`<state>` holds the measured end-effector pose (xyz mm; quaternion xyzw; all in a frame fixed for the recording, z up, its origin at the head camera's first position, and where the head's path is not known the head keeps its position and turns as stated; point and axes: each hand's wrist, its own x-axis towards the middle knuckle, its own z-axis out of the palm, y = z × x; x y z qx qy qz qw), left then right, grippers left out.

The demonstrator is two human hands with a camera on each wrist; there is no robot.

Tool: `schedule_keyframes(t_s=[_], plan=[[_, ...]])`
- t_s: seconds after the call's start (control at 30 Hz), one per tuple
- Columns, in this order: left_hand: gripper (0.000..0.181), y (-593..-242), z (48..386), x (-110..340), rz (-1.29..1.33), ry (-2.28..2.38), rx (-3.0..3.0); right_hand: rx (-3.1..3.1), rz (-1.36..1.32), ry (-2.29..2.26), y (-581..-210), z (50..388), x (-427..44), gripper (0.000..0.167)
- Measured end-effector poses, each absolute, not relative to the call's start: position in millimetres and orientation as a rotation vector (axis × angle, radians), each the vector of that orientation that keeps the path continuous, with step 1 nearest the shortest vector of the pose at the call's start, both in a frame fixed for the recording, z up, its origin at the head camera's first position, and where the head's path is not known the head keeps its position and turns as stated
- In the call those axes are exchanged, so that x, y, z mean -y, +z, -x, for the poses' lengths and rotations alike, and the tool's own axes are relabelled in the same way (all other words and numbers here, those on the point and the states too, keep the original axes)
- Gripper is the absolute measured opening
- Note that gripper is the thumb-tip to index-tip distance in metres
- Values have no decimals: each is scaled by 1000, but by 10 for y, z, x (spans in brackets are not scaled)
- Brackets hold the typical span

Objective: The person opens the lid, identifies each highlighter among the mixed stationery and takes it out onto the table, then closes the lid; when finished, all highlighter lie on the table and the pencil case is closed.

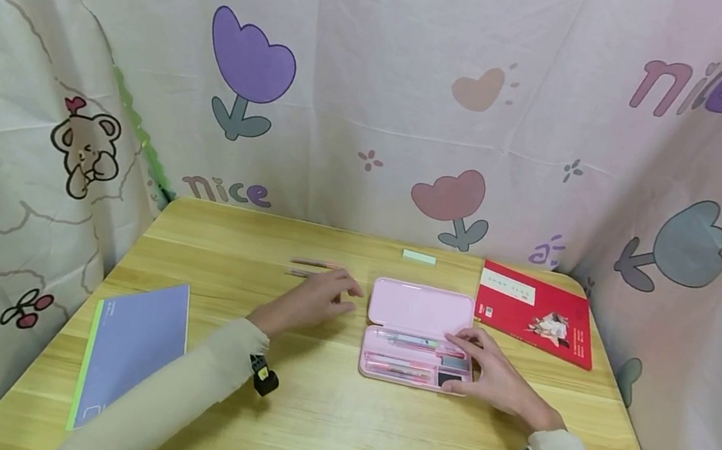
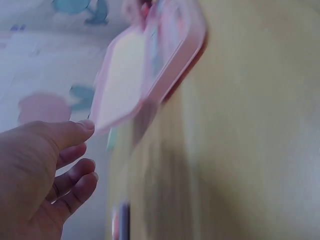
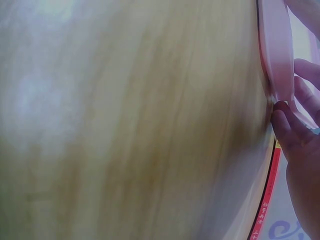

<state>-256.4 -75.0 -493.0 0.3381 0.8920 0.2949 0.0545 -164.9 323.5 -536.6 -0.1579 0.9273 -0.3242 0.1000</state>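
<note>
A pink pencil case (image 1: 421,309) lies on the table with its lid folded back. Several pens (image 1: 399,368) are in its tray, along with a dark block (image 1: 448,379) in a small right compartment. My right hand (image 1: 498,374) holds the case's right end, thumb near the front and fingers farther back. In the right wrist view its fingertips (image 3: 281,111) touch the case's pink side (image 3: 278,50). My left hand (image 1: 320,298) hovers left of the case, fingers loosely bent and holding nothing. Just behind it lie two thin pens (image 1: 313,263), partly hidden by the hand.
A blue-violet notebook (image 1: 139,347) with a green spine lies at the left, partly under my left sleeve. At the back right is a red book (image 1: 550,319), close to the case. A pale green strip (image 1: 419,258) lies near the back edge, before a printed curtain (image 1: 368,86).
</note>
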Motion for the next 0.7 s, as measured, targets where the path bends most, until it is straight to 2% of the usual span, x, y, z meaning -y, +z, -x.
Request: schedule_keyframes(t_s=[0.27,0.7], plan=[[16,-5111,2401,404,-1322,714,-2655,-2745,477,-964,-5368,1642,-3237,90],[18,-5178,2221,198,-1364,451,-2784,-2735,477,-971,-5385,1654,-3253,88]])
